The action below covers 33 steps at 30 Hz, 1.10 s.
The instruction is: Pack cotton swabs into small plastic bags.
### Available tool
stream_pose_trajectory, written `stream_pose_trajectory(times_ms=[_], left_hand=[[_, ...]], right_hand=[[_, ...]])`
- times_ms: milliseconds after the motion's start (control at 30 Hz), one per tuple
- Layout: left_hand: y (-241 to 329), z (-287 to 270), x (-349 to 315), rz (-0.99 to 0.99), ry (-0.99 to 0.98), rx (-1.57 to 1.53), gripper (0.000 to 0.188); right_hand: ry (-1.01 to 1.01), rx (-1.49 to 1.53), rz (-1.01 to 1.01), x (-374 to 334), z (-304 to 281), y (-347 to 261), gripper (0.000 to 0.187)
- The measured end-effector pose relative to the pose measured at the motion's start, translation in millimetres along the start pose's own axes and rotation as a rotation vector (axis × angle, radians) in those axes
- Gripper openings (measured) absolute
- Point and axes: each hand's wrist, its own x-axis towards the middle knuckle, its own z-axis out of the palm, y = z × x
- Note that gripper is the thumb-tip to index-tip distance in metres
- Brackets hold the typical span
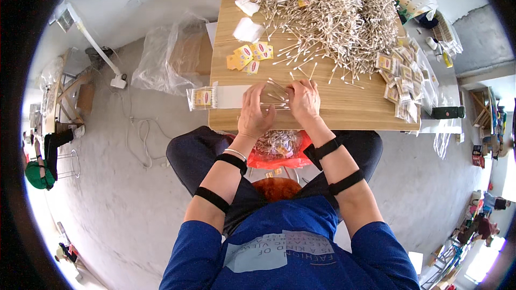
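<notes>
Near the table's front edge, both my hands work over a few loose cotton swabs (276, 95). My left hand (255, 111) is closed on the left ends of some swabs, fingers curled and thumb pointing right. Opposite it, my right hand (304, 100) pinches swabs by their right ends. Under and beside my left hand lies a white strip (230, 96). At that strip's left end rests a clear packet of cotton swabs (203, 98) with a yellow label, partly over the table's edge. Yellow printed cards (249, 57) lie loosely grouped beyond my left hand.
A large heap of cotton swabs (344, 19) covers the table's far right. Filled packets (400, 78) are piled at the right edge. White paper pieces (248, 30) lie far left. A red bag (258, 161) holding swabs sits between my knees. Clear plastic (161, 64) lies left of the table.
</notes>
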Motion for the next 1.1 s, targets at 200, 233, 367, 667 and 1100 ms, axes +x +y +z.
stream_pose_trajectory(times_ms=[200,233,367,667,1100], left_hand=[[-0.6,-1.6,0.5,0.002,-0.001,-0.009,0.063],[-0.2,-1.6,0.2,-0.01,-0.019,-0.021,0.063],[0.9,-1.2,0.9,0.007,-0.016,-0.016,0.063],[-1.4,1.4,-1.7,0.015,-0.01,-0.03,0.061],[-9.9,1.8,-1.9,0.052,0.009,-0.017,0.059]], right_hand=[[0.004,0.053,-0.103,-2.1,-2.2,-10.1,0.01],[-0.014,0.032,-0.099,-3.5,-1.9,-11.5,0.009],[-0.122,-0.115,-0.094,-1.9,-3.5,-15.3,0.011],[-0.106,0.001,-0.114,-2.6,-19.6,-21.9,0.006],[-0.222,0.162,-0.271,-62.8,-38.5,-14.2,0.013]])
